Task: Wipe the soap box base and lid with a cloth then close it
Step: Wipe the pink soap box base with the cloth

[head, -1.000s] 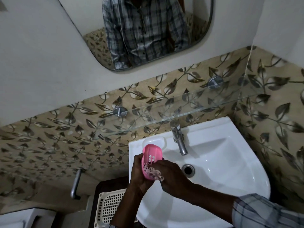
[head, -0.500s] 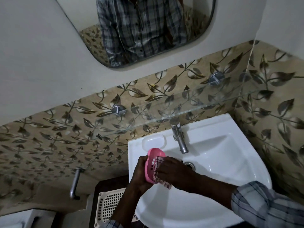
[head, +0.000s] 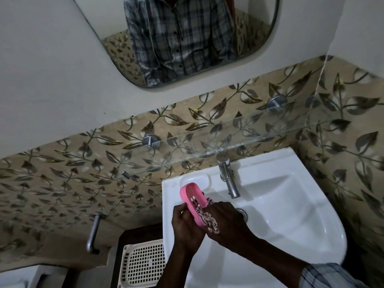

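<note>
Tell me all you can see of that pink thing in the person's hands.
The pink soap box piece looks like plastic: an oval, shallow tray with small drain holes. It is held tilted over the white sink. The left hand grips its lower end, and the right hand presses a patterned cloth into it.

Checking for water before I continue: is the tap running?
Off, as far as visible: no stream falls from the tap spout into the white sink.
</note>
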`<state>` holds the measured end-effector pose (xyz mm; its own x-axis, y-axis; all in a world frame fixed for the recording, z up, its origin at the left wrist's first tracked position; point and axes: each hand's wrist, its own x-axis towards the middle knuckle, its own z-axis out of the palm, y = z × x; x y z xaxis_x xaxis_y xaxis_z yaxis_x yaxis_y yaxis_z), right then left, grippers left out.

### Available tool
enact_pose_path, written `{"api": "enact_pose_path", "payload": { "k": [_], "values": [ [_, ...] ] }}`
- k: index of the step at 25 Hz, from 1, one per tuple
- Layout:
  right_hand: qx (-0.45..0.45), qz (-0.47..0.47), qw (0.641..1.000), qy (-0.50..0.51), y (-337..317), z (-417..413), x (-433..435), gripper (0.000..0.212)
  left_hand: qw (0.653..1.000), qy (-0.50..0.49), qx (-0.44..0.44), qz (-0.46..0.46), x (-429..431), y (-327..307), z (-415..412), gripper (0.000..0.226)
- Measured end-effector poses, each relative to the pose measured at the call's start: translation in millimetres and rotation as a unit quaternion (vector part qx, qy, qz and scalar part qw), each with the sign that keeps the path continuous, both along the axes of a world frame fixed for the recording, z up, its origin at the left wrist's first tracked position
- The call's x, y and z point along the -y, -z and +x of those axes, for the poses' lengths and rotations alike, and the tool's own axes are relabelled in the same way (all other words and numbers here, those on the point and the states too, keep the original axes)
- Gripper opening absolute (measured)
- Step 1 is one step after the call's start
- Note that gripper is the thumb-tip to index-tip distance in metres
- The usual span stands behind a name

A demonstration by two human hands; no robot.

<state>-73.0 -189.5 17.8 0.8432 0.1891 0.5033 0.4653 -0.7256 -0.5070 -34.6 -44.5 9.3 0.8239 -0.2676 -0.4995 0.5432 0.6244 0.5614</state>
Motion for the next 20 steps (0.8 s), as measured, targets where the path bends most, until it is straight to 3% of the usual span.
{"api": "enact_pose_path", "payload": {
  "k": [4, 8, 12, 15, 20],
  "values": [
    [0.127, -0.058, 0.978, -0.154, 12.7, 20.7, 30.0, 0.024, 0.993, 0.022, -0.078, -0.083, -15.6, -11.5, 15.0, 0.090],
    [0.180, -0.183, 0.918, -0.302, 9.7, 45.6, 60.9, 0.020, 0.955, 0.271, -0.104, -0.054, -33.9, -19.8, 35.3, 0.113],
    [0.197, -0.244, 0.870, -0.381, 5.6, 62.1, 73.3, 0.025, 0.893, 0.445, -0.066, -0.017, -36.5, -23.1, 48.4, 0.092],
    [0.177, -0.264, 0.869, -0.380, 12.1, 70.7, 81.3, 0.020, 0.909, 0.412, -0.054, -0.034, -35.3, -13.8, 39.7, 0.070],
    [0.144, -0.202, 0.916, -0.315, 30.0, 49.4, 63.3, 0.027, 0.942, 0.326, -0.081, 0.004, -23.8, -2.1, 32.1, 0.057]
  ]
}}
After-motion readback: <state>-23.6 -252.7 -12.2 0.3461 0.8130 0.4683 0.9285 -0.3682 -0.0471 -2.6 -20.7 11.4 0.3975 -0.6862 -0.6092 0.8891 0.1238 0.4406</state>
